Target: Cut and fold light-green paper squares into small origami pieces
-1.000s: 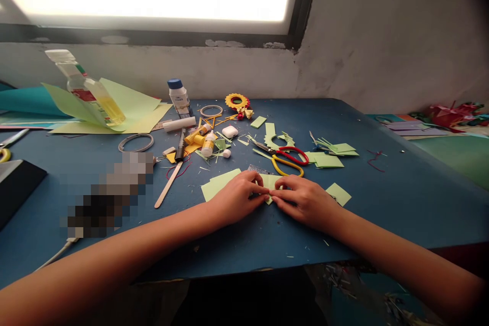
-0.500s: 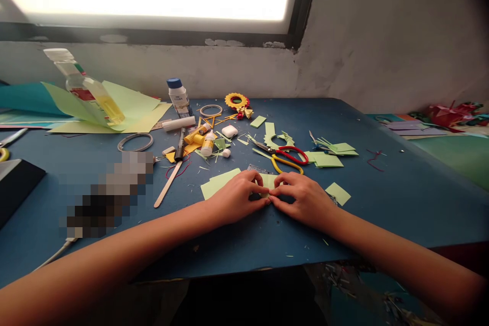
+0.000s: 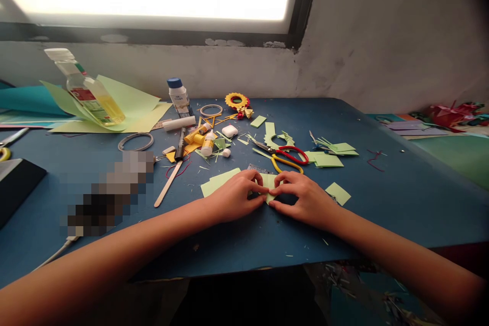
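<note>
Both hands meet over a small light-green piece of paper (image 3: 268, 181) near the table's front edge. A crease runs down its middle. My left hand (image 3: 241, 194) pinches its left side, thumb and fingers close together. From the other side, my right hand (image 3: 304, 197) grips it with bent fingers, the thumb low on the paper. Parts of the sheet are hidden under the fingers. Beneath my left wrist lie more green paper sheets (image 3: 217, 183). Just beyond the hands are scissors (image 3: 288, 158) with one red and one yellow handle, and a clear ruler-like strip (image 3: 260, 168).
Green paper rectangles (image 3: 324, 159) and a cut green ring (image 3: 280, 138) lie behind. A glue bottle (image 3: 208, 143), black marker (image 3: 180, 145), wooden stick (image 3: 168, 184) and white case (image 3: 229, 131) crowd the middle. A tilted bottle (image 3: 95, 94) stands left on the blue table (image 3: 385, 183).
The thumbs have drawn slightly apart, and more of the green paper's lower part shows between them. The green sheet around the tilted bottle has shifted a little.
</note>
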The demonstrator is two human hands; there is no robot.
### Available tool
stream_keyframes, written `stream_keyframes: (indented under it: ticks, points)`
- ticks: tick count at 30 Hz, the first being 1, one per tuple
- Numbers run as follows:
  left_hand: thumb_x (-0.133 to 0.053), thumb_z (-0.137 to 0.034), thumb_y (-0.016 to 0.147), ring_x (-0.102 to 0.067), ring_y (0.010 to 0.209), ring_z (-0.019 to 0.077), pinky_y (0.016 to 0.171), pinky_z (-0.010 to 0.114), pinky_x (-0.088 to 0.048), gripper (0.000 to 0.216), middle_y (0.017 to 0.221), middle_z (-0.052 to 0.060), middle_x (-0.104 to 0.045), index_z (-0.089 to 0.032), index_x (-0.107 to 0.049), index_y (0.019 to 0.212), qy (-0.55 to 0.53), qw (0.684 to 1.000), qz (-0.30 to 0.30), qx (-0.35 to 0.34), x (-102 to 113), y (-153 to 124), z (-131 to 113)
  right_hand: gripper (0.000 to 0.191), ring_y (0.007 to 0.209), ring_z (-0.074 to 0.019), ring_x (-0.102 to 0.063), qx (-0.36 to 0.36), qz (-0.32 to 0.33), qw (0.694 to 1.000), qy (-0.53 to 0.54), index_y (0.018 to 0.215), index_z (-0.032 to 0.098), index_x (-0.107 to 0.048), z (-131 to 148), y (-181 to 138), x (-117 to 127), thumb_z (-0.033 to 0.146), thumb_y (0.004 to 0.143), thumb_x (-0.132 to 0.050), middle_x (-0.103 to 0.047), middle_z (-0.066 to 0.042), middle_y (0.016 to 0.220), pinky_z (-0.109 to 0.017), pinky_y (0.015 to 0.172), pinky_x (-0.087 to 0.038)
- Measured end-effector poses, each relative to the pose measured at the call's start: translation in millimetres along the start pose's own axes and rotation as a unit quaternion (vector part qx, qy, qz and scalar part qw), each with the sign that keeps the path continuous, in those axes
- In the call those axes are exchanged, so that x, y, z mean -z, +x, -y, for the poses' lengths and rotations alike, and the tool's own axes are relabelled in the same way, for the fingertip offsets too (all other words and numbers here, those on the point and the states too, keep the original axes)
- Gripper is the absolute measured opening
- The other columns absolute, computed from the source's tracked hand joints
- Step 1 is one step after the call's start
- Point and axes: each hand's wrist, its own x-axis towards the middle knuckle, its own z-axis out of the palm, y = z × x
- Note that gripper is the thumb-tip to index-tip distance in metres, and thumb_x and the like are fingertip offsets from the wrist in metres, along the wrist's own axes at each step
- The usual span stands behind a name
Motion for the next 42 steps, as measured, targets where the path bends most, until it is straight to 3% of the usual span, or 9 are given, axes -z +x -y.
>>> stream_keyframes:
  ticks: [7, 18, 27, 42]
  points:
    - [-0.057, -0.027, 0.085, -0.056, 0.086, 0.0173, 0.078, 0.028, -0.045, 0.021, 0.093, 0.007, -0.059, -0.020, -0.072, 0.097, -0.005, 1.000, 0.003, -0.001, 1.4, 0.2, -1.2, 0.010, 0.083, -0.0177, -0.061, 0.018, -0.013, 1.000, 0.016, 0.081, 0.022, -0.072, -5.5, 0.6, -1.8, 0.025, 0.082, -0.062, -0.062, -0.005, 0.089, -0.033, 0.078, -0.049]
    - [-0.055, -0.028, 0.086, -0.055, 0.088, 0.0175, 0.080, 0.030, -0.044, 0.020, 0.093, 0.007, -0.058, -0.020, -0.072, 0.094, 0.010, 1.000, -0.014, -0.004, -2.6, -3.5, -5.4, 0.019, 0.081, -0.0195, -0.059, 0.058, -0.050, 0.995, -0.062, 0.094, 0.023, -0.073, -4.2, -5.9, -9.9, 0.026, 0.086, -0.057, -0.064, -0.007, 0.089, -0.034, 0.074, -0.050]
    - [-0.052, -0.029, 0.088, -0.054, 0.086, 0.0179, 0.080, 0.031, -0.044, 0.022, 0.092, 0.007, -0.059, -0.019, -0.071, 0.090, 0.025, 0.999, -0.028, -0.009, -3.7, -4.0, -9.6, 0.020, 0.079, -0.0200, -0.060, 0.071, -0.064, 0.991, -0.092, 0.093, 0.021, -0.073, -1.4, -6.2, -10.6, 0.026, 0.087, -0.054, -0.064, -0.008, 0.090, -0.035, 0.073, -0.051]
    - [-0.057, -0.024, 0.083, -0.057, 0.079, 0.0175, 0.077, 0.031, -0.046, 0.016, 0.085, 0.006, -0.063, -0.017, -0.071, 0.078, 0.077, 0.994, -0.070, -0.026, -7.7, -3.9, -11.5, 0.018, 0.083, -0.0208, -0.059, 0.035, -0.035, 0.996, -0.074, 0.089, 0.021, -0.072, 1.1, -5.6, -8.1, 0.025, 0.085, -0.055, -0.063, -0.008, 0.092, -0.035, 0.077, -0.051]
